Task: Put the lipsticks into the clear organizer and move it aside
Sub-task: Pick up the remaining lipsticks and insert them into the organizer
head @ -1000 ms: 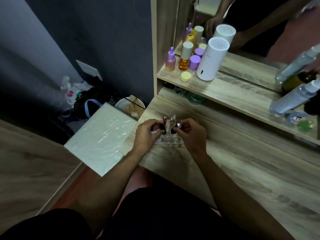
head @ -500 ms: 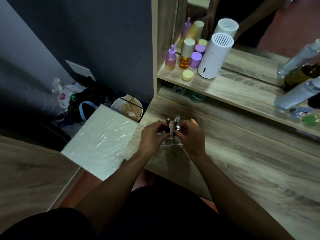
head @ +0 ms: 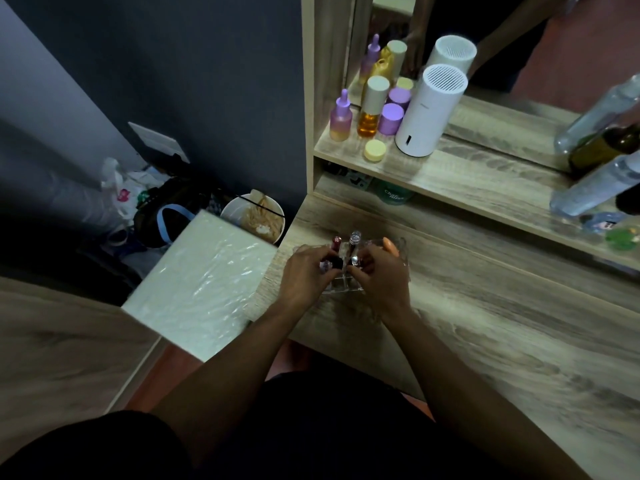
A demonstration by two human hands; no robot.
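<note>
The clear organizer (head: 401, 252) stands on the wooden desk (head: 485, 323) near its left edge, mostly hidden by both hands. A dark red lipstick (head: 335, 243) and a clear-capped lipstick (head: 354, 239) stand upright in its back slots. An orange tube (head: 388, 244) shows behind my right hand. My left hand (head: 306, 275) pinches a dark lipstick over a front slot. My right hand (head: 379, 273) pinches a silver-topped lipstick (head: 354, 260) over the slot beside it.
A shelf (head: 450, 178) above the desk holds purple and amber bottles (head: 370, 112), a white cylinder device (head: 427, 112) and clear bottles (head: 595, 181) at right. A white plastic-wrapped board (head: 204, 282) leans at the desk's left edge, with a bowl (head: 254, 216) and bags on the floor.
Both hands have stayed at the organizer, shifting slightly as the two held lipsticks sink lower into the front slots. The camera view has tilted a little.
</note>
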